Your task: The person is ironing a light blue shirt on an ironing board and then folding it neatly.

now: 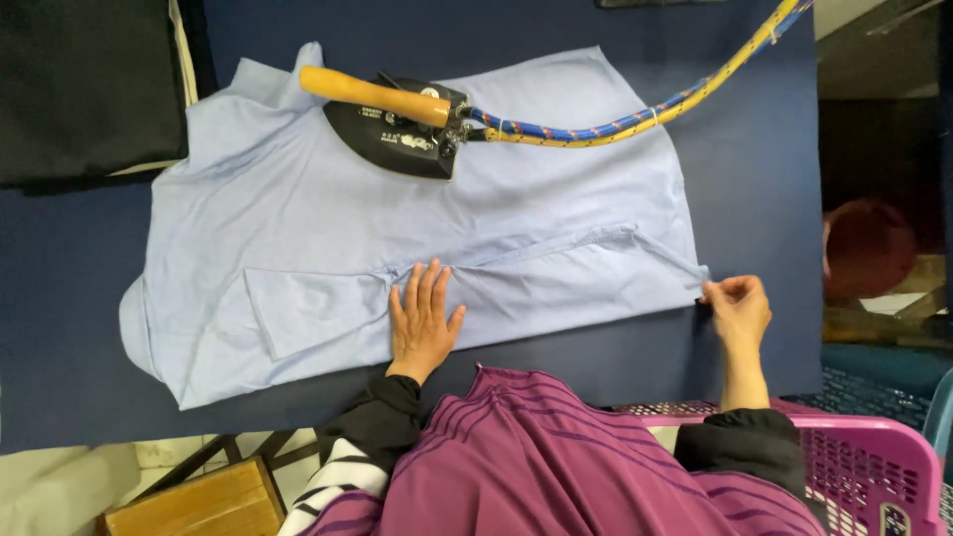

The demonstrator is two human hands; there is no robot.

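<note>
Head view: pink laundry basket (pixel 884 447) beside right hand (pixel 737 310), contents unclear.

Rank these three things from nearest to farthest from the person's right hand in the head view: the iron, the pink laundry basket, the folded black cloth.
Measured from the right hand:
1. Pink laundry basket, just below it at the lower right.
2. Iron, up and to the left on the blue shirt.
3. Folded black cloth, far top-left corner.
</note>
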